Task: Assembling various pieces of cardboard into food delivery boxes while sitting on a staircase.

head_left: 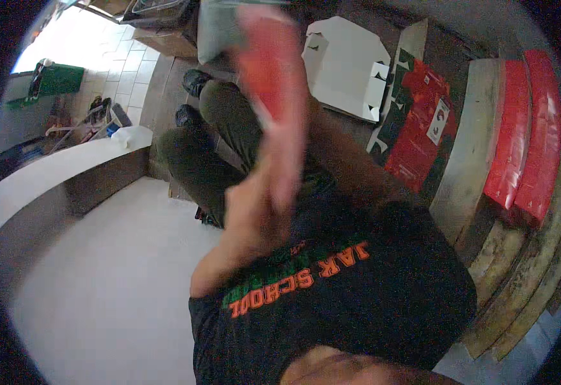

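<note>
we see the bright red, blurred, elongated piece (269,70) raised in front of the body, its long axis running almost straight up the view with a slight lean left toward the far end. it lies beyond the bare left hand (250,204), which is nearer its lower end; motion blur hides that hand's fingers, so we cannot tell whether they close around it. the bare right forearm (357,146) slants in from the right to pass behind the piece, and we cannot tell how the right hand is set, for it is lost in the smear. under the arms are the dark olive trousers (187,154). to the right, the white flat notched cardboard sheet (344,67) has its right edge just beside the red and dark green printed card panel (415,128); farther right, two long glossy red strips (540,122) lie by the weathered wooden boards (508,282).
</note>
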Demonstrator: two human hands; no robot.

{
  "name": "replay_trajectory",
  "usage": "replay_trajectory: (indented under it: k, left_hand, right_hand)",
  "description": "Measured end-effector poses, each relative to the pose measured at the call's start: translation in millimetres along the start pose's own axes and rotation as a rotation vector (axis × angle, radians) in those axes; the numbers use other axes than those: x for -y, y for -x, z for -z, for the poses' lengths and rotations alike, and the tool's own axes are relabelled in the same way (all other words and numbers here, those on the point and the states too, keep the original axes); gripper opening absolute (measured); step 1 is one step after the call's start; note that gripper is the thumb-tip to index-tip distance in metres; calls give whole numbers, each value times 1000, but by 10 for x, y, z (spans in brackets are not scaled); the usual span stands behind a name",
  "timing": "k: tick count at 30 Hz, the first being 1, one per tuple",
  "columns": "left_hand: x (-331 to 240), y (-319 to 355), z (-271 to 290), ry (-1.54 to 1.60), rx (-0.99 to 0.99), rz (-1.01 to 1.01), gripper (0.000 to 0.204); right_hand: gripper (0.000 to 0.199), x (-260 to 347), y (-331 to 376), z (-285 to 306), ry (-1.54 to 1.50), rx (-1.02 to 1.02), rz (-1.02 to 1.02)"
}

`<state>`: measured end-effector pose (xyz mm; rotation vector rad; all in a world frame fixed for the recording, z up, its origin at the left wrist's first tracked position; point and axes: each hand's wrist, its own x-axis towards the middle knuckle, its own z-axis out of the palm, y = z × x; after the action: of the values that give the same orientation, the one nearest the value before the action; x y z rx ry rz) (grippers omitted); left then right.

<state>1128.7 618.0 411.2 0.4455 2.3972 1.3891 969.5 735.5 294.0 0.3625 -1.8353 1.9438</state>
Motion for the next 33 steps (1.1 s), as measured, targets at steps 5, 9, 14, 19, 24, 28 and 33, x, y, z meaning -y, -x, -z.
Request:
replay_trajectory:
  k: [5,9,14,19,24,28,33]
  left_hand:
    - [287,-205,-199,440,-147,62,65]
    - [130,-416,133,-83,-490,-210,70]
    - [400,-355,81,415,-569,-233,76]
    - [600,-239,-371,503,-354,-76,74]
    - [637,-154,-537,458,-204,30,73]
    - [837,-173,-569,471,-221,89,72]
    - [952,-221,-601,468,-212,75,69]
  right_hand:
    - [47,85,-78,284,580,99,-249]
    - [62,-267,210,1280,79,-127,-918]
    - [58,-606,841,1616,-423,-630,-871]
    - [34,-1061,1247,1451,-653,-1046,-712]
    - [36,-1063,1462,1589,-795,-948,-675]
    - [45,-347,1653,1575,-325,-475,-1385]
    - [51,944,1755,1681,1327,143,-254]
